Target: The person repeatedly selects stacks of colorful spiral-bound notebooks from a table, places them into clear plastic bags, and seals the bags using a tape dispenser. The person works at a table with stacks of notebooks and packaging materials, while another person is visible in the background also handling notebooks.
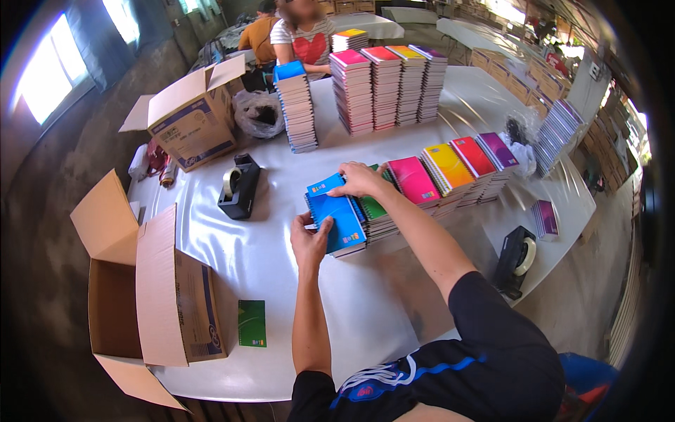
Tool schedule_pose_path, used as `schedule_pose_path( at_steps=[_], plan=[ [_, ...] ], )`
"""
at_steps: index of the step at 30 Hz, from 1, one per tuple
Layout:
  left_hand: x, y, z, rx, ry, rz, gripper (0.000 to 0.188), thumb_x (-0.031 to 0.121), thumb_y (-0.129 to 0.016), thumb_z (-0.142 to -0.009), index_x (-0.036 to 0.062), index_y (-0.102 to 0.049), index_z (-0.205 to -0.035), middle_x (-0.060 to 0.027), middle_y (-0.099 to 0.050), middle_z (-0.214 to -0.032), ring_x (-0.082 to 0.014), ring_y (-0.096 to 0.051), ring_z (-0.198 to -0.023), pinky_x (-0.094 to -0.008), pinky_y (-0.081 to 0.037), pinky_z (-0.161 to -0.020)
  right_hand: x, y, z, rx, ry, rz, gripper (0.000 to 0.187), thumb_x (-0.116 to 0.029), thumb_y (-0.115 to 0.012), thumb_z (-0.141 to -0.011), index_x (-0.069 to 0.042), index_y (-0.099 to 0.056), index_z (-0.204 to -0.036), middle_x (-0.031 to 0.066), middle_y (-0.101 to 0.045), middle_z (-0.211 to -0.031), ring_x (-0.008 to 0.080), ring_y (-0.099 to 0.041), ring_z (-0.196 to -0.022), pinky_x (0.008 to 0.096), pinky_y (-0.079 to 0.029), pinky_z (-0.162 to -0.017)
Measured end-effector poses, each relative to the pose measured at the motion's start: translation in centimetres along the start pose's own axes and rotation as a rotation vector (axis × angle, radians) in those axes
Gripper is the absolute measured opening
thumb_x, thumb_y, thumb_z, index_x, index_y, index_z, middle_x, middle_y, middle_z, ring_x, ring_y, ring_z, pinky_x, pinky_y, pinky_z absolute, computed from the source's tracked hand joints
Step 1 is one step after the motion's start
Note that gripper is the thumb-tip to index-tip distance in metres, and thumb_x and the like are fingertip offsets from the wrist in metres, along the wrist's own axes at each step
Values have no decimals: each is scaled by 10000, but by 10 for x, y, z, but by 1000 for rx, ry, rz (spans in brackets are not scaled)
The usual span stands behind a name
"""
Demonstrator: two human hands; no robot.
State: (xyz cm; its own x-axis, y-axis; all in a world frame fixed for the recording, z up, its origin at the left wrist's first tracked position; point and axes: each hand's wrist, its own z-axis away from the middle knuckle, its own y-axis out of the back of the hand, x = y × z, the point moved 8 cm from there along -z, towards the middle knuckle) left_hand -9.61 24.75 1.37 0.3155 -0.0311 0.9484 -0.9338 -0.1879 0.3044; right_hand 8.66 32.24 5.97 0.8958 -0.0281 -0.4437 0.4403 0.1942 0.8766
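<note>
A blue spiral notebook (pixel 341 219) lies on top of a short notebook stack, a little askew. My left hand (pixel 311 240) grips its left edge, thumb on the cover and fingers curled at the side. At its far right corner, my right hand (pixel 362 180) is closed on the same notebook, thumb over the cover; some of its fingertips are hidden. Partly covered by my right hand and forearm is a green notebook stack (pixel 374 209). Rightward in the row follow pink (pixel 413 179), yellow (pixel 448 169), red (pixel 473 156) and purple (pixel 498 151) stacks.
Taller notebook stacks (pixel 351 95) stand farther back, beside a blue one (pixel 295 109). Open cartons (pixel 193 133) (pixel 156 295) occupy the left side. Tape dispensers (pixel 240 188) (pixel 515 261) flank the work area. A single green notebook (pixel 252 323) lies near the front. A person (pixel 306 42) sits across the table.
</note>
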Motion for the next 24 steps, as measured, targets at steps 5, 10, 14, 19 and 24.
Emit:
schedule_pose_path(
  at_steps=[5,10,14,19,24],
  plan=[
    [-7,1,-7,-26,12,39,431,234,-737,-762,-11,-553,-1065,-109,-574,-1034,-146,-551,-788,-268,-473,-726,-3,1,-4,-88,-22,141,874,-622,-723,-605,-124,-499,-1288,83,-444,-1375,261,-369,-1310,807,-26,-931],
    [30,23,7,10,-17,658,308,74,-610,-853,33,-477,-1128,-87,-572,-1051,-175,-569,-937,-300,-490,-799,20,36,39,90,129,23,1047,-640,-724,-587,-147,-326,-1420,96,-237,-1501,282,-210,-1389,698,-48,-1035],
    [30,22,37,-836,360,1741,299,89,-519,-897,23,-453,-1181,-157,-551,-1200,-237,-582,-1047,-400,-523,-870,59,71,109,119,307,51,1109,-538,-802,-546,-144,-277,-1440,129,-216,-1504,296,-217,-1386,528,-163,-1113],
    [74,3,103,-441,280,1544,500,116,-484,-933,122,-329,-1408,-157,-455,-1348,-299,-527,-1163,-452,-480,-936,42,30,120,164,458,320,984,-430,-793,-625,-101,-308,-1415,165,-251,-1483,303,-286,-1355,442,-275,-1091],
    [56,-33,155,-371,518,1600,493,177,-476,-947,101,-329,-1412,-155,-440,-1372,-332,-492,-1201,-478,-405,-1003,67,-2,90,265,579,255,628,-319,-699,-758,-66,-487,-1293,196,-430,-1363,319,-453,-1228,421,-381,-1012]
  ],
)
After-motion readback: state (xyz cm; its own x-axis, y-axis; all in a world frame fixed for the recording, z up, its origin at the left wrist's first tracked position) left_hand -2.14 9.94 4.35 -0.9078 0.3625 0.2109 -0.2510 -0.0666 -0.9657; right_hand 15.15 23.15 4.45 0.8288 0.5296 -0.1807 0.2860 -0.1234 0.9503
